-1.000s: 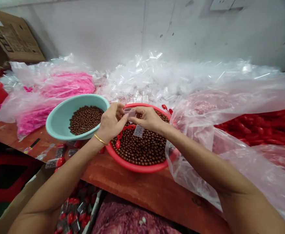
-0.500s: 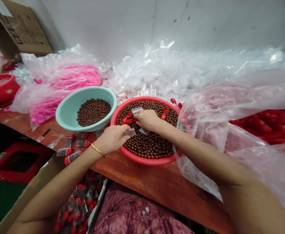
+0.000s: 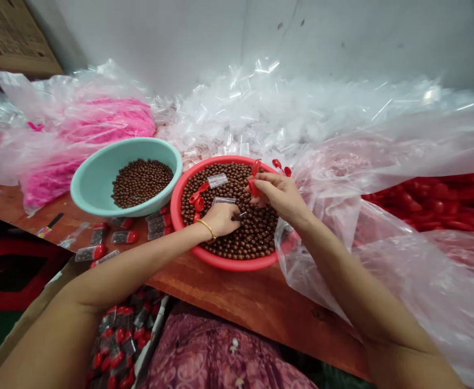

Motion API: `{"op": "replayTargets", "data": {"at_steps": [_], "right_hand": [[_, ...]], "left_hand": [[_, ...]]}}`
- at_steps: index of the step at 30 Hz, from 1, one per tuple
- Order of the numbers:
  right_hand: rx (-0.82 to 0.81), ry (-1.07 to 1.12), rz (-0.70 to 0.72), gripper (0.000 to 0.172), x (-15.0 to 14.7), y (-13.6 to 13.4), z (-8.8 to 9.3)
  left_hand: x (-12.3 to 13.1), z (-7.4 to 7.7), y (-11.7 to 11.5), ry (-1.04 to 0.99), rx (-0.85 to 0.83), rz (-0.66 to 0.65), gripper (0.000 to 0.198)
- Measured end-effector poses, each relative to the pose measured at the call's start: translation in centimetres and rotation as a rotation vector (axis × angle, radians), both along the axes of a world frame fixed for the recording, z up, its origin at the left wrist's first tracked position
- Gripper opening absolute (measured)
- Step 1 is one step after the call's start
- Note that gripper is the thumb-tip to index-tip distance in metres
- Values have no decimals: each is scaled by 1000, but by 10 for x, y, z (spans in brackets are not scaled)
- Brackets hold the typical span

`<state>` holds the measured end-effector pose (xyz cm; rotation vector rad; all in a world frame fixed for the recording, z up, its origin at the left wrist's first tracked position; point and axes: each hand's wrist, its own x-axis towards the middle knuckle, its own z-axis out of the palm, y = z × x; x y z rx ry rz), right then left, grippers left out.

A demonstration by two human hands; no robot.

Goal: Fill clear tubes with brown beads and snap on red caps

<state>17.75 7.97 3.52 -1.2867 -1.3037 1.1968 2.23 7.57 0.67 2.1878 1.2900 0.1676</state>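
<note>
A red basin (image 3: 220,261) full of small brown balls stands at the table's front edge. My left hand (image 3: 220,219) lies low in the balls, fingers closed round a small clear tube (image 3: 222,201). My right hand (image 3: 279,193) hovers over the basin's right side and pinches a red cap (image 3: 254,186). Another clear tube (image 3: 218,180) and loose red caps (image 3: 198,199) lie on the balls.
A teal bowl (image 3: 99,183) of brown balls stands left of the basin. Filled red-capped tubes (image 3: 111,240) lie on the wooden table (image 3: 228,300). Pink parts in plastic (image 3: 99,129), a heap of clear tubes (image 3: 269,113) and bagged red caps (image 3: 435,202) surround them. A box of filled tubes (image 3: 119,340) sits below.
My left hand has dropped from chest height into the balls with a clear tube. My right hand has moved right across the basin and taken up a red cap.
</note>
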Motion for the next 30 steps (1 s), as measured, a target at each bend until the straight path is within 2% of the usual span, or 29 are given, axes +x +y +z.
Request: {"op": "replayTargets", "data": {"at_steps": [4,5,7,14,21,30], "right_hand": [[-25,181,-65,30,7,-11,2],[-26,213,-77,31,8,-12,2],[-49,269,-98,33,10,-15,-1],[-51,267,-93,32,6,-19,-9],[-14,194,-45,32,-4,-26,-7],[45,111,-5,31,-6,-31,-7]], "left_hand": [[-10,2,4,-554,-517,183,20],[-14,4,3,-683,-607,212,24],[-23,7,-2,-869,-687,246,33],[-40,12,-20,-1066,-678,195,42],[-46,18,-25,-1050,-473,145,38],[-44,6,-32,-1026,-309,135,28]]}}
